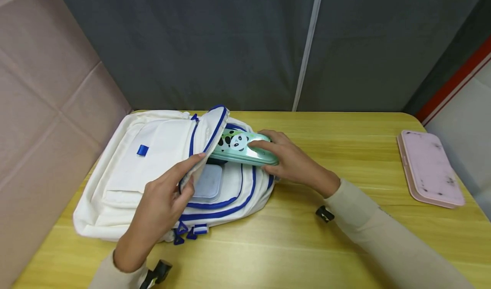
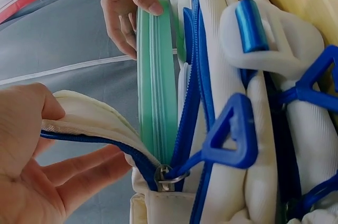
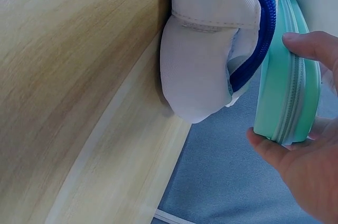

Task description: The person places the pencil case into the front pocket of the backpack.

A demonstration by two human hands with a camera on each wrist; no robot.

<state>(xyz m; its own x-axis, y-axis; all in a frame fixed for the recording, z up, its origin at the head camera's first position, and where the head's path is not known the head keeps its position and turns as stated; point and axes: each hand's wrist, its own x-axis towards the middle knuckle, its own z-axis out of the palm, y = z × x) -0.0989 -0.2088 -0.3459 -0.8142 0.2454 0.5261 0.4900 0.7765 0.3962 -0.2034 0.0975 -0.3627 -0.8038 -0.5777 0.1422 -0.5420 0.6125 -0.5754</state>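
A white backpack (image 1: 161, 135) with blue zippers lies on the table, its front pocket unzipped. My left hand (image 1: 161, 201) pinches the edge of the pocket flap (image 2: 100, 123) between thumb and fingers and holds it lifted. With my right hand (image 1: 285, 157) I grip the outer end of a mint-green zippered pencil case (image 1: 245, 146) with panda pictures. The pencil case's other end is inside the pocket, hidden under the flap. A pale translucent flat box (image 1: 209, 182) sits in the opening below it. In the right wrist view, thumb and fingers span the case's zippered side (image 3: 293, 86).
A pink flat case (image 1: 431, 167) with dark marks lies at the table's right end. Blue triangular zipper pulls (image 2: 232, 134) hang off the backpack's near side. A grey curtain (image 1: 215, 46) rises behind the wooden table (image 1: 337, 140), and a pinkish cloth wall (image 1: 46, 110) stands on the left.
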